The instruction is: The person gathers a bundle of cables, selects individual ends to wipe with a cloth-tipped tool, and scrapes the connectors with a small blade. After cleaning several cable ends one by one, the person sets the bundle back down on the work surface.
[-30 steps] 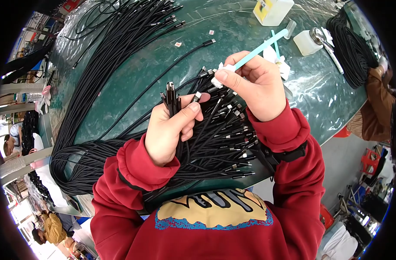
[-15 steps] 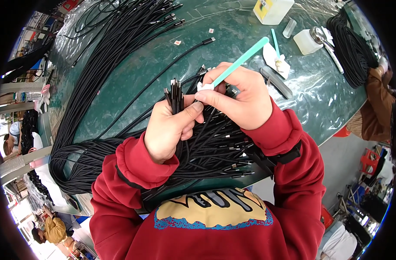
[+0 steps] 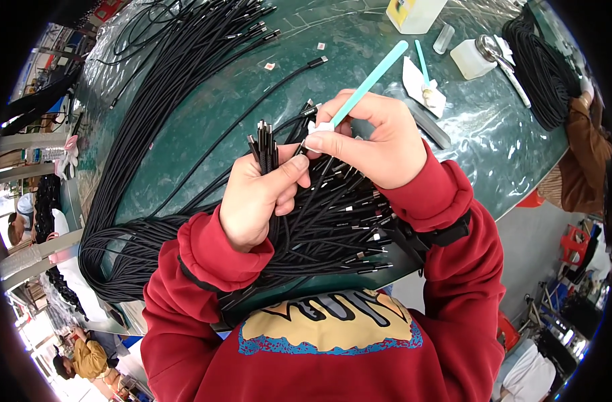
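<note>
So the left hand (image 3: 256, 197) is wrapped around a small bunch of thin black cables with metal plug ends (image 3: 266, 144), thumb pressed across them, plugs sticking up above the fist. The right hand (image 3: 376, 144) is pinching a long teal-handled swab with a white foam tip (image 3: 363, 87) between thumb and fingers, and the white tip sits just beside the plug ends, right by the left thumb; can't tell if it's actually touching a plug. Under both hands there's a big fan of more black cables (image 3: 333, 221) lying across the person's lap edge and the dark green plastic-covered surface (image 3: 205, 127), plug ends pointing to the right. A thick long bundle of black cables (image 3: 159, 114) runs from the far side of the surface down and curls round at the left. 1 loose black cable (image 3: 266, 90) lies on its own across the green. At the far right of the surface: a small white bottle with a metal cap (image 3: 473, 57), a second teal swab (image 3: 423, 67) resting on a white wipe (image 3: 416, 77), and a yellow-and-white box (image 3: 413, 13). Red sweatshirt sleeves (image 3: 212, 251) on both arms.
</note>
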Demonstrator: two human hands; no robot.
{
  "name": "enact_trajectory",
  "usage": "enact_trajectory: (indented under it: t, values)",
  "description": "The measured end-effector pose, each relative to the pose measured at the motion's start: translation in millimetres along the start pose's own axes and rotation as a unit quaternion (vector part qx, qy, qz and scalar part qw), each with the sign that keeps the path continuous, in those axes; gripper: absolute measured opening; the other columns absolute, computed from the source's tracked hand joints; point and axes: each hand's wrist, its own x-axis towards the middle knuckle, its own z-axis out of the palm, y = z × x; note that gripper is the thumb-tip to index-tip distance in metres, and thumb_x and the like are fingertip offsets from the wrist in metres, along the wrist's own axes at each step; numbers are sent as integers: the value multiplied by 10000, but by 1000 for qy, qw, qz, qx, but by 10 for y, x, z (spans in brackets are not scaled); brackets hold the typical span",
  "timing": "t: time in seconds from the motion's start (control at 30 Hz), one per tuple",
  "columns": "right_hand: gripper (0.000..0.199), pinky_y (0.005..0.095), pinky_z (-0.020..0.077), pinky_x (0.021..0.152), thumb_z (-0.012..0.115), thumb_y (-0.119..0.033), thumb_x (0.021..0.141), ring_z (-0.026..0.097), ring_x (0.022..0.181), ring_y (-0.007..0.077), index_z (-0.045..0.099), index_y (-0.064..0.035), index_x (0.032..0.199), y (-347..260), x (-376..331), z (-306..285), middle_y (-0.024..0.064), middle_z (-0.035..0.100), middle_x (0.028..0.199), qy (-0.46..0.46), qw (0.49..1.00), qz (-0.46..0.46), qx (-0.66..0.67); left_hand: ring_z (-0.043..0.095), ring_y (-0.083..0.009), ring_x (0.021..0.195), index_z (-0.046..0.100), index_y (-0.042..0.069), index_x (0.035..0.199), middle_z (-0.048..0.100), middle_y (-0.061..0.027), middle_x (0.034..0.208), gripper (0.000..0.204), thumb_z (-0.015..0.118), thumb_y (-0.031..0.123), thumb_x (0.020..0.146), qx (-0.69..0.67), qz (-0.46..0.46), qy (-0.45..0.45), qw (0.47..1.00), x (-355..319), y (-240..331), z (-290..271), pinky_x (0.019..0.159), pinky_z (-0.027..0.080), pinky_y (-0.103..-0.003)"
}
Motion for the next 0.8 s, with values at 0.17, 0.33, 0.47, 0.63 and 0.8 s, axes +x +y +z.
enact_trajectory:
  t: [0.17,0.33,0.47,0.63,0.8]
  values:
    - [104,181,364,527,652,-55,701,452,572,50,569,-14,750,-18,56,3,-2,543,686,70,997,4,-41,339,-30,427,541,-25,954,515,-14,645,203,518,125,819,16,8,2,1000,-12,8,25,377,260,-164]
    - [113,180,363,536,654,-57,700,444,573,48,567,-17,760,-5,-10,7,-11,532,667,47,998,-29,2,351,-43,417,515,-43,972,563,-53,692,230,490,141,836,40,68,5,997,-11,-15,61,380,285,-165]
    - [116,183,367,542,653,-57,702,453,574,50,567,-21,772,36,4,-41,-5,542,678,73,997,9,32,367,-52,423,504,-46,956,586,-86,734,244,460,170,852,1,60,-9,998,13,-40,7,387,304,-164]
    - [101,186,371,553,642,-53,711,468,589,55,568,-23,773,11,-6,-8,8,555,688,39,997,16,65,359,-46,434,511,-32,910,560,-61,685,240,436,191,863,-18,39,-27,999,4,-6,-30,392,294,-164]
    - [91,184,370,553,635,-57,718,475,594,58,571,-23,772,3,8,41,14,562,693,-5,999,0,35,337,-36,441,513,-18,889,500,-23,622,220,437,187,863,-36,6,-56,998,20,-1,-60,389,273,-169]
